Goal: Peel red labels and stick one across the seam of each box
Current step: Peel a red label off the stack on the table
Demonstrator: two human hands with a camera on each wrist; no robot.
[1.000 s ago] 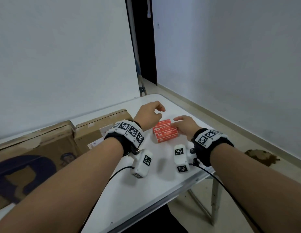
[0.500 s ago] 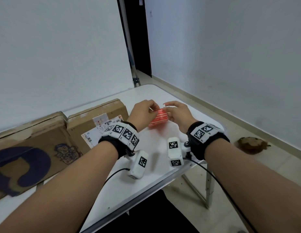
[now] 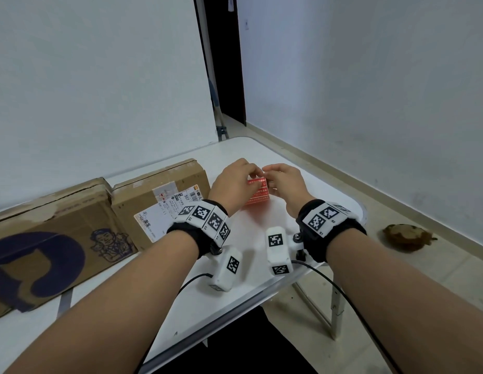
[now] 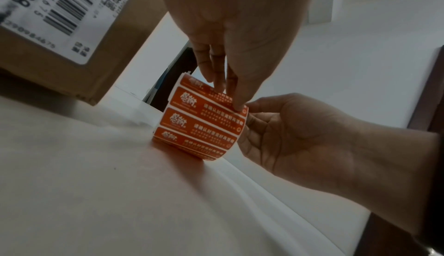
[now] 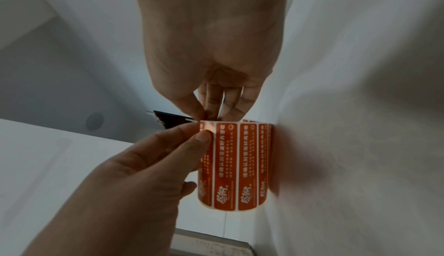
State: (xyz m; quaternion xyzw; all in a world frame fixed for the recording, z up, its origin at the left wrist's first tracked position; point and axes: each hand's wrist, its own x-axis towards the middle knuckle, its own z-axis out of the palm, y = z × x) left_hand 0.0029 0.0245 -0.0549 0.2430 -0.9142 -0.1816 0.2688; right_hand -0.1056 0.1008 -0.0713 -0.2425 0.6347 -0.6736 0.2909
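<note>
Label roll: a roll of red labels stands on the white tabletop near its far right corner, between the two hands (its lower edge touches the surface in the left wrist view).
Left hand: the left hand comes down on the roll from above; its fingertips pinch at the roll's upper right edge.
Right hand: the right hand is curled against the right end of the roll, thumb and fingers closed on that edge just beside the left fingertips.
Head view only: two cardboard boxes lie along the back edge, left of the hands; the nearer box bears a white shipping label, the further-left box a dark blue print.
Left wrist view only: the rows of labels with white print, each separated by a white strip of backing.
Right wrist view only: a thumb pressed flat on the outermost label at the roll's rim (whether a corner is lifted cannot be told).
</note>
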